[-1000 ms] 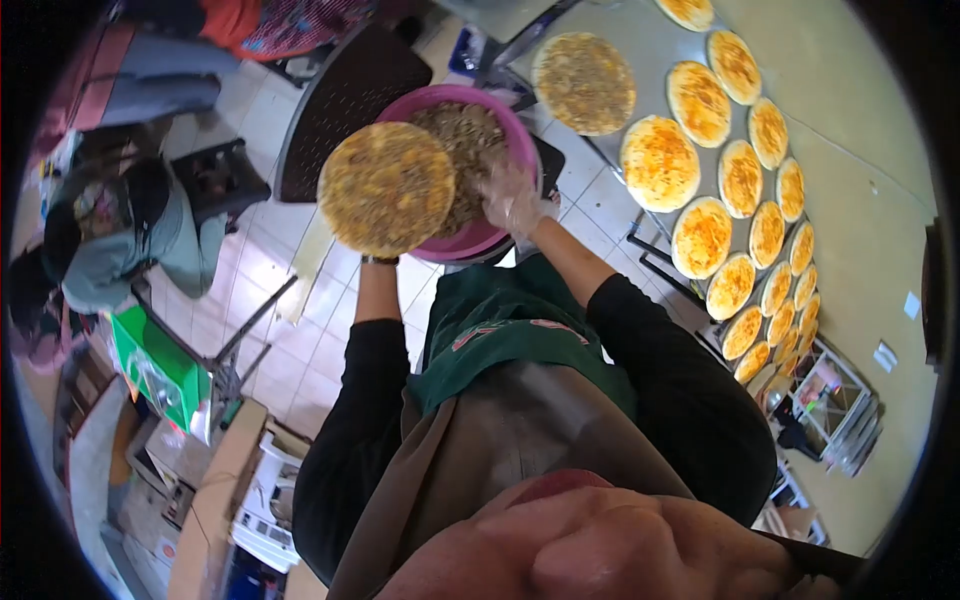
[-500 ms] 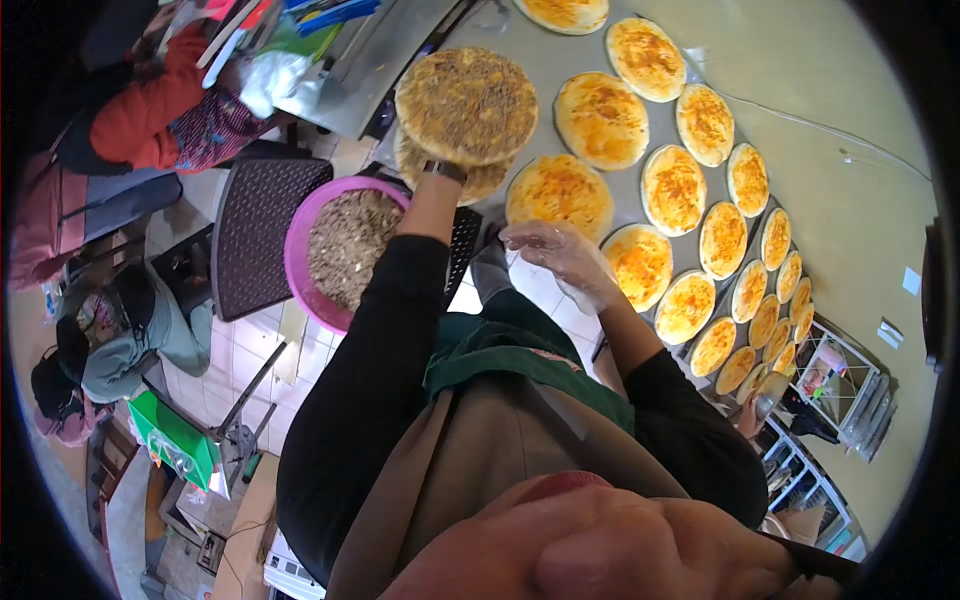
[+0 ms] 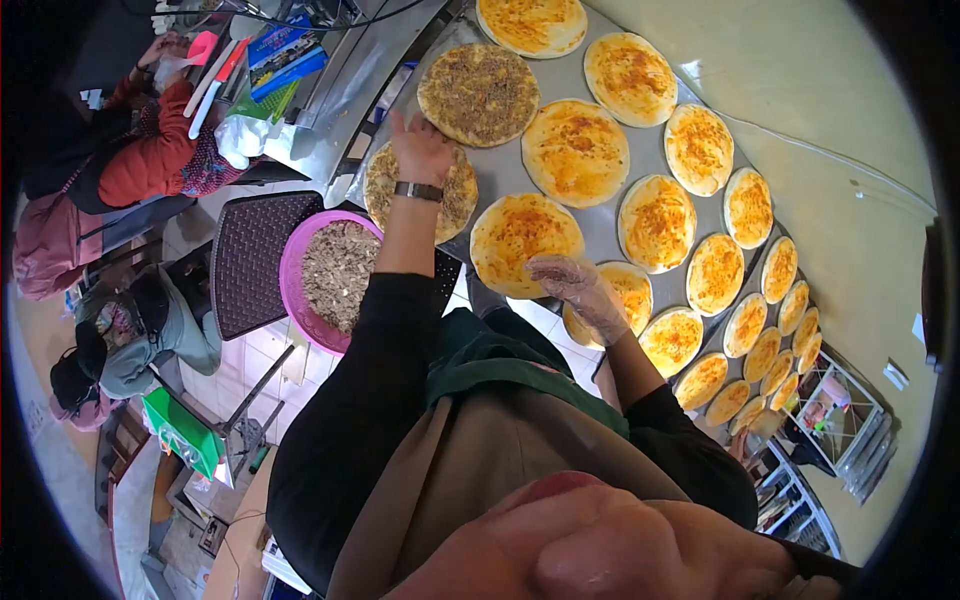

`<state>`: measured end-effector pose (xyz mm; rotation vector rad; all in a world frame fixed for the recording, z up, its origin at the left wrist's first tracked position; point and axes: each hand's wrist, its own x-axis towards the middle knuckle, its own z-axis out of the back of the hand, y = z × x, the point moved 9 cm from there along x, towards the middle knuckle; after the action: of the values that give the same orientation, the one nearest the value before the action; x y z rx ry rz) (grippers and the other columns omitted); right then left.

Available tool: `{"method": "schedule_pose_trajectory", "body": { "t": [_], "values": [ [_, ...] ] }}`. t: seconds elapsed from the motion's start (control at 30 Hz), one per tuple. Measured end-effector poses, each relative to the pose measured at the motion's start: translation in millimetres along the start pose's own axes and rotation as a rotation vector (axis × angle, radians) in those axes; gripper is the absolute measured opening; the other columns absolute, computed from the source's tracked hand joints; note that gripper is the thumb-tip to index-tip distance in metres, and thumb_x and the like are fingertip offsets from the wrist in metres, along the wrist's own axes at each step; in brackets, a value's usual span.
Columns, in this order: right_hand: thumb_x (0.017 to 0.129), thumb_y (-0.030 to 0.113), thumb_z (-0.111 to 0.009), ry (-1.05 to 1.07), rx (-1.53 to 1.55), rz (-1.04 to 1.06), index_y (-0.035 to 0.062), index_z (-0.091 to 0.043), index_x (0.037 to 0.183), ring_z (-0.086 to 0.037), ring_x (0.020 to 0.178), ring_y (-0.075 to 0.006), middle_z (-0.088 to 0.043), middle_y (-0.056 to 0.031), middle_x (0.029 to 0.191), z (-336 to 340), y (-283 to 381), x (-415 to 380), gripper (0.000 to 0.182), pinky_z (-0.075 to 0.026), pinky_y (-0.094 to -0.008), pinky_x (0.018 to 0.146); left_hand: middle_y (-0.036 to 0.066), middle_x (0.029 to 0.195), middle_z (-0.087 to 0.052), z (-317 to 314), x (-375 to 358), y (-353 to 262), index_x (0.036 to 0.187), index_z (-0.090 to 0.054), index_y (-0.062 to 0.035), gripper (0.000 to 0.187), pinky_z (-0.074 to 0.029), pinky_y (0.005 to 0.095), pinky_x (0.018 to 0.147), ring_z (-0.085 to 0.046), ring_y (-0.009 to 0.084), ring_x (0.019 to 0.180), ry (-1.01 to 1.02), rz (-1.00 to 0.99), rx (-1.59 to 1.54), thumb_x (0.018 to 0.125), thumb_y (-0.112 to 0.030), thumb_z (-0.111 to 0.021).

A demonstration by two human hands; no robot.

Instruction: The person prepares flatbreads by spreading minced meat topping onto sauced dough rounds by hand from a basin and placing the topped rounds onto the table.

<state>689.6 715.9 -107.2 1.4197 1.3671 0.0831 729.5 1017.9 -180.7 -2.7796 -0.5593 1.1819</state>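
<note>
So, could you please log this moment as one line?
left hand: on topped flatbread | right hand: gloved, open, over plain flatbread | bowl: beside table

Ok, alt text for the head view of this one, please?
A person's bare left hand rests on a topped flatbread on a long metal table, while the gloved right hand hovers over rows of orange-glazed flatbreads. A pink bowl of filling sits beside the table.

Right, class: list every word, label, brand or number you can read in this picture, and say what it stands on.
None can be read.
Blue printed packet on the steel counter: print too blurred.
Red lettering on the green apron: folded, illegible.
Green box: markings too small.
</note>
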Motion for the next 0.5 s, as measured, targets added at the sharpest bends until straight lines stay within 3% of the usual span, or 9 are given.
{"method": "schedule_pose_trajectory", "body": {
  "t": [0.07, 0.1, 0.13, 0.2, 0.3, 0.37, 0.4, 0.47, 0.5],
  "values": [
    [0.089, 0.008, -0.067, 0.042, 0.049, 0.035, 0.001, -0.063, 0.121, -0.059, 0.113, -0.0195, -0.065, -0.0079, 0.122, 0, 6, 7, 0.033, -0.044, -0.0315, 0.101, 0.013, 0.159, -0.022, -21, -21, -41, 0.152, -0.024, -0.0059, 0.078, -0.023, 0.0502, 0.116, -0.027, 0.0322, 0.144, -0.126, -0.5, 0.516, 0.097, -0.059, -0.04],
    [0.089, 0.007, -0.067, 0.044, 0.036, 0.035, 0.001, -0.063, 0.121, -0.06, 0.113, -0.0197, -0.065, -0.0079, 0.122, 1, 9, 10, 0.033, -0.044, -0.0316, 0.1, 0.011, 0.153, -0.033, -50, -33, -45, 0.148, -0.032, -0.0049, 0.071, -0.046, 0.0429, 0.098, -0.051, 0.0279, 0.127, -0.06, -0.553, 0.555, 0.097, -0.051, -0.049],
    [0.089, 0.007, -0.067, 0.043, 0.022, 0.033, 0.001, -0.063, 0.121, -0.06, 0.113, -0.0198, -0.065, -0.008, 0.122, 2, 11, 13, 0.033, -0.044, -0.0316, 0.1, 0.011, 0.153, -0.033, -55, -22, -50, 0.148, -0.032, -0.0049, 0.071, -0.046, 0.0429, 0.098, -0.051, 0.0279, 0.127, -0.061, -0.56, 0.558, 0.097, -0.051, -0.049],
    [0.09, 0.006, -0.066, 0.06, 0.035, 0.048, 0.0018, -0.064, 0.121, -0.059, 0.112, -0.0183, -0.064, -0.0064, 0.121, 6, 11, 18, 0.031, -0.044, -0.0313, 0.1, 0.017, 0.134, -0.053, -87, 23, -52, 0.142, -0.039, -0.0029, 0.063, -0.051, 0.0353, 0.067, -0.068, 0.0234, 0.093, 0.072, -0.48, 0.68, 0.098, -0.047, -0.05],
    [0.091, 0.007, -0.066, 0.062, 0.044, 0.061, 0.0021, -0.064, 0.12, -0.058, 0.111, -0.0168, -0.063, -0.0049, 0.121, 10, 22, 14, 0.03, -0.044, -0.031, 0.099, 0.013, 0.137, -0.051, -117, 91, -45, 0.142, -0.042, -0.0045, 0.056, -0.044, 0.0365, 0.06, -0.07, 0.0232, 0.081, 0.028, -0.271, 0.764, 0.101, -0.043, -0.048],
    [0.091, 0.008, -0.066, 0.04, 0.04, 0.065, 0.0017, -0.064, 0.12, -0.059, 0.11, -0.0167, -0.063, -0.0051, 0.121, 17, 23, 8, 0.03, -0.044, -0.0309, 0.099, 0.016, 0.103, -0.063, -121, 131, -40, 0.141, -0.042, -0.0014, 0.05, -0.038, 0.0295, 0.048, -0.068, 0.0186, 0.074, -0.033, -0.184, 1.028, 0.104, -0.035, -0.042],
    [0.091, 0.008, -0.066, 0.032, 0.054, 0.078, 0.0013, -0.064, 0.12, -0.059, 0.109, -0.0168, -0.063, -0.0051, 0.121, 22, 22, 5, 0.03, -0.044, -0.0308, 0.098, 0.016, 0.103, -0.063, -130, 139, -35, 0.141, -0.042, -0.0014, 0.05, -0.038, 0.0295, 0.048, -0.068, 0.0186, 0.074, -0.021, -0.173, 1.03, 0.104, -0.035, -0.042],
    [0.091, 0.008, -0.066, 0.004, 0.075, 0.089, 0.0009, -0.064, 0.12, -0.059, 0.109, -0.0168, -0.063, -0.0052, 0.121, 30, 23, -3, 0.03, -0.044, -0.0307, 0.098, 0.01, 0.075, -0.058, -145, 153, -25, 0.139, -0.043, 0.0015, 0.047, -0.033, 0.0261, 0.044, -0.057, 0.0126, 0.059, -0.009, -0.159, 1.214, 0.106, -0.031, -0.039],
    [0.09, 0.008, -0.066, -0.046, 0.105, 0.054, 0.0003, -0.064, 0.12, -0.059, 0.109, -0.0185, -0.063, -0.0074, 0.121, 33, 25, -9, 0.031, -0.044, -0.0321, 0.099, 0.01, 0.075, -0.058, -142, 169, -23, 0.139, -0.043, 0.0015, 0.047, -0.033, 0.0261, 0.044, -0.057, 0.0126, 0.059, 0.001, -0.141, 1.217, 0.106, -0.031, -0.039]
  ]
}}
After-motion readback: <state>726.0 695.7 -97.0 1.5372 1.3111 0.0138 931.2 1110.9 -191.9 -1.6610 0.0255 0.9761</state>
